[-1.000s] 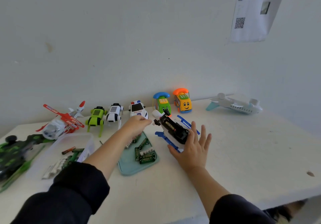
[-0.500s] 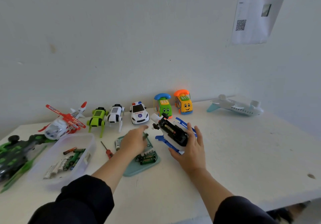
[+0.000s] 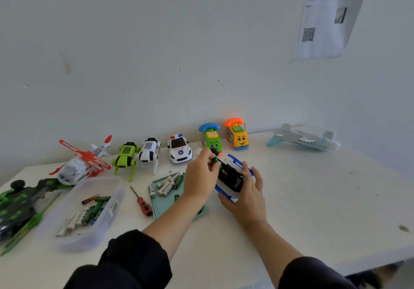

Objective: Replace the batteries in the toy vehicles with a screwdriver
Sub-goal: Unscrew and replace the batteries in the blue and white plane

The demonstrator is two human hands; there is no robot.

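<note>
- Nearest the viewer on the desk (image 3: pixel 313 210), a clear tub (image 3: pixel 94 217) at the left holds a loose heap of batteries, and a red-handled screwdriver (image 3: pixel 141 201) lies untouched between it and a teal tray (image 3: pixel 156 208) bearing more batteries (image 3: pixel 167 184).
- The right hand (image 3: pixel 246 195) is curled round an upturned blue-and-white toy vehicle (image 3: pixel 231 177), steadying it with the black battery bay facing up and no cover on it.
- The left hand (image 3: pixel 201 174) pinches a green battery (image 3: pixel 216 161) at the far end of that bay; whether it is going in or coming out cannot be told.
- Judged from this, the unscrewing on this toy is done; seating the cells and screwing the lid back on remain.
- Further back stand two robot dogs (image 3: pixel 136 156), a police car (image 3: pixel 179 149), two phone cars (image 3: pixel 224 137), a plane (image 3: pixel 307 139) and helicopters (image 3: pixel 83 163) at the left; nothing shows which are already done.
</note>
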